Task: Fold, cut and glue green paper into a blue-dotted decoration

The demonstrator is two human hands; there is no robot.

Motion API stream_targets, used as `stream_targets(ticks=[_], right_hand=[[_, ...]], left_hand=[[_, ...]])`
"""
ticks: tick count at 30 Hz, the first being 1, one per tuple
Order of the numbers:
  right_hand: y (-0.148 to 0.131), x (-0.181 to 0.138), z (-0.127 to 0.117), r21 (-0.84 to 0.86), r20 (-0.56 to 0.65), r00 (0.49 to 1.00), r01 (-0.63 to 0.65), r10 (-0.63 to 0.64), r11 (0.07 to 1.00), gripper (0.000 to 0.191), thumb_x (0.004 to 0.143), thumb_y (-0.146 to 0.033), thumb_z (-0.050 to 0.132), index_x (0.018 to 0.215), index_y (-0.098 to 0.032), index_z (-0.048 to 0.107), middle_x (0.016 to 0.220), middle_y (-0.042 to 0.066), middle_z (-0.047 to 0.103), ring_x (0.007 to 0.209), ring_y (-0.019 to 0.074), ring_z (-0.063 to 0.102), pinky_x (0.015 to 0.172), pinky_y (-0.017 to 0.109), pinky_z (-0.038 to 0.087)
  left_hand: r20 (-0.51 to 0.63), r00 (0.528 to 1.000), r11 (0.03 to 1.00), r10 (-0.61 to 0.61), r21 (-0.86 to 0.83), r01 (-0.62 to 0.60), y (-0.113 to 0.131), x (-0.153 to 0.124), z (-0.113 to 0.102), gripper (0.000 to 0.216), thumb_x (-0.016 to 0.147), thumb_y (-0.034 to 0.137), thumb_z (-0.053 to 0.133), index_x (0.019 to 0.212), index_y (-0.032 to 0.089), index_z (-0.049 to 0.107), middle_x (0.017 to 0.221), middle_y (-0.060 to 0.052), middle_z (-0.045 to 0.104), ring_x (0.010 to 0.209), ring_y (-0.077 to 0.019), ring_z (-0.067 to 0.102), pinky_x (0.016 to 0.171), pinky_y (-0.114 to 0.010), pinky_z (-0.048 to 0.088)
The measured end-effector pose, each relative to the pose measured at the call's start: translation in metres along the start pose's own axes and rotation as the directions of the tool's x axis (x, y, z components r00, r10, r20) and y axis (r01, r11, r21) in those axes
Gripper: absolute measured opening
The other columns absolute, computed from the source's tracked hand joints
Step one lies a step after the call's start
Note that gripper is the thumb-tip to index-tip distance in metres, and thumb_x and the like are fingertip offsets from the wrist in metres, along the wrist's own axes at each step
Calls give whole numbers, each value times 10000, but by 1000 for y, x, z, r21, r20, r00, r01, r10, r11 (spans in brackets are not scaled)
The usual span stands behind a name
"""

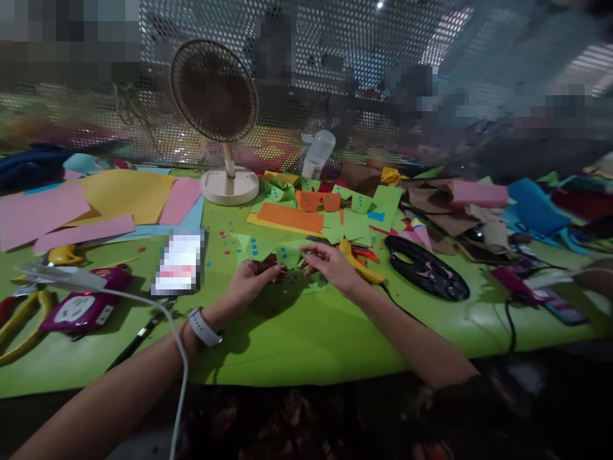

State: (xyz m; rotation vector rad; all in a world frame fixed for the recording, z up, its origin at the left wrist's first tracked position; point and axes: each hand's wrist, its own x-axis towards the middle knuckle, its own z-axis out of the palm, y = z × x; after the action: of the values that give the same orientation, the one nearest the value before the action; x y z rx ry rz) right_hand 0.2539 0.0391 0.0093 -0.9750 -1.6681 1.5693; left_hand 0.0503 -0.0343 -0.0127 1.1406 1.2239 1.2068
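A folded light green paper piece [265, 250] with small blue squares on it is in front of me, low over the green table. My left hand [253, 280], with a pale watch band [205, 327] on its wrist, is closed with thumb and fingers pinching the paper's near edge. At the paper's right side is my right hand [330, 265], its fingertips drawn together; whatever is between them is too small to tell. Just right of that hand lies a yellow-handled tool [359, 263]. Tiny blue and red paper bits [227, 252] are scattered left of the paper.
A fan [230, 186] stands at the back, with a clear bottle [320, 153] to its right. Orange paper [287, 217] and decorated green pieces lie behind my hands. A phone [179, 262] and purple box [90, 303] lie left, a black tray [426, 268] right. A white cable [179, 358] crosses my left forearm.
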Motion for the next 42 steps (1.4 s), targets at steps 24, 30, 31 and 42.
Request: stream_targets(ticks=[24, 30, 31, 42], right_hand=[[-23, -20, -64, -345, -252, 946, 109, -204, 932, 251, 822, -407, 621, 909, -178, 671, 715, 23, 669, 559, 132, 593, 569, 298, 534], [-21, -54, -105, -926, -80, 974, 6, -213, 378, 395, 741, -346, 682, 1109, -203, 681, 1127, 115, 681, 1027, 309, 638, 884, 443, 517], [-18, -57, -105, -951, -47, 986, 5, -162, 310, 460, 738, -346, 688, 1175, -205, 659, 1184, 123, 660, 1082, 327, 619, 905, 449, 509], [1, -52, -89, -984, -58, 996, -44, -72, 175, 424, 813, -246, 561, 1223, -144, 594, 1241, 143, 600, 1111, 301, 606, 857, 376, 492]], left_hand=[[-62, 995, 982, -75, -176, 63, 9, 1, 2, 354, 706, 391, 823, 940, 157, 697, 896, -88, 766, 853, -231, 735, 742, -331, 568], [-115, 988, 968, -104, -241, 74, 9, 3, -1, 388, 678, 378, 849, 946, 158, 675, 917, -70, 762, 837, -224, 737, 719, -314, 582], [-120, 987, 966, -103, -247, 71, 7, 4, -2, 386, 686, 369, 846, 958, 162, 668, 930, -67, 762, 842, -220, 738, 726, -314, 585], [-161, 979, 974, -122, -209, 87, 3, 5, -4, 370, 704, 343, 839, 968, 158, 658, 922, -55, 756, 823, -201, 744, 690, -277, 599]])
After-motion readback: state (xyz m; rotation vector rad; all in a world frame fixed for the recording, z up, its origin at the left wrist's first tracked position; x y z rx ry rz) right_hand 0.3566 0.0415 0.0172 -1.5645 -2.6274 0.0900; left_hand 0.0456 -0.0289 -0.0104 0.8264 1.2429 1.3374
